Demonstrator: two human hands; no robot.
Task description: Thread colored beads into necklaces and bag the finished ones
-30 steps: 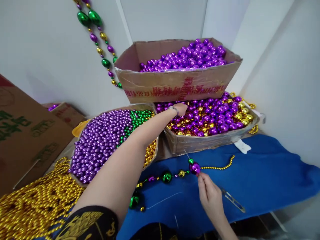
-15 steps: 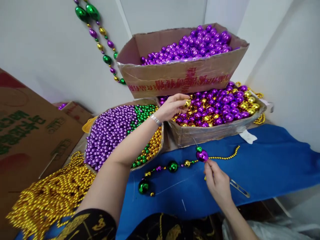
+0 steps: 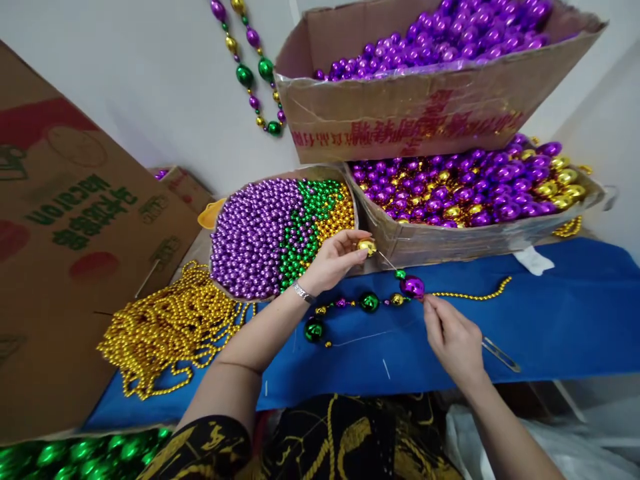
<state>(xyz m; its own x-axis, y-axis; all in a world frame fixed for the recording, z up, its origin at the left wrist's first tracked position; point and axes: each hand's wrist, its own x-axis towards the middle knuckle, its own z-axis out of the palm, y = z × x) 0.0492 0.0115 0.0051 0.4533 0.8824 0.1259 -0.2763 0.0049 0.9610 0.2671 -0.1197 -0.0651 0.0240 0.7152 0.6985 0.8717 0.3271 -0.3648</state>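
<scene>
Between its thumb and fingers my left hand (image 3: pixel 337 261) pinches a shiny gold bead (image 3: pixel 367 247). The gold bead is at the tip of a thin needle (image 3: pixel 387 261); whether the needle has entered it I cannot tell. A green bead (image 3: pixel 400 274) and a large purple bead (image 3: pixel 413 287) sit on the needle's lower end. My right hand (image 3: pixel 453 333) is closed at the purple bead, and its fingertips hide what lies between them. From there a strand of green, gold and purple beads (image 3: pixel 369 302) curves left over the blue cloth, ending in loose thread.
Small purple, green and gold beads fill a box (image 3: pixel 356 220) on the left. Another box (image 3: pixel 450 243) holds larger purple and gold beads, with a purple-bead box (image 3: pixel 330 120) above it. Gold bead strings (image 3: pixel 170 327) lie left. A metal threader-like tool (image 3: pixel 501 355) rests right.
My left hand has come down from above the purple and gold beads, bringing the gold bead to the needle tip. The camera view has shifted, too.
</scene>
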